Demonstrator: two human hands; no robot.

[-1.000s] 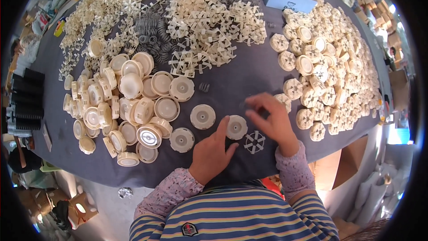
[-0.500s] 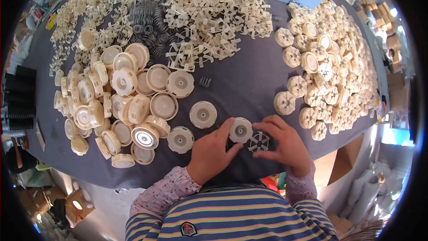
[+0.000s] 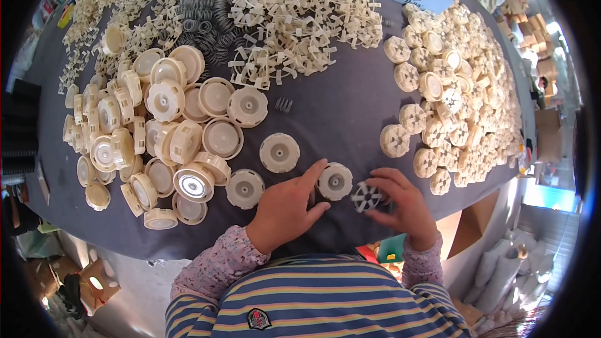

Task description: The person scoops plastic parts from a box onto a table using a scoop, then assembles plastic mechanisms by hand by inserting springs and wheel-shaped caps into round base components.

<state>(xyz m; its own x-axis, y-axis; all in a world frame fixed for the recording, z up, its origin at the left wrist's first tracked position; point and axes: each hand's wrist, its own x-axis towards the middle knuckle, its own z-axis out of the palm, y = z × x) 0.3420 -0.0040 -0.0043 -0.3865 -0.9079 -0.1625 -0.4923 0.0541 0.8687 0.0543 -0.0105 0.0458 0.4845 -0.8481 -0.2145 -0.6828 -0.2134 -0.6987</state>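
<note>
head view: your left hand [image 3: 285, 209], at the lower middle of the frame, is not closed on anything; its thumb and index finger stand well parted at the left side of a round cream plastic cap [image 3: 335, 181], the index fingertip at the cap's upper left rim. the cap lies face up on the dark grey cloth [image 3: 338, 100], just right of the frame's centre, a small round part showing in its middle. your right hand [image 3: 407, 206], lower right of centre, is curled narrow, with a white six-spoked plastic ring [image 3: 365, 198] between thumb and fingers; the ring is slightly blurred and sits near the cap's lower right edge. left of your hands lie two more face-up cream caps [image 3: 279, 153], and above them a single grey metal coil spring [image 3: 283, 106]. a pile of cream caps [image 3: 184, 141] fills the left of the frame, loose cream spoked pieces [image 3: 294, 25] the upper middle, and cream caps with spoked faces [image 3: 432, 131] the right.
</note>
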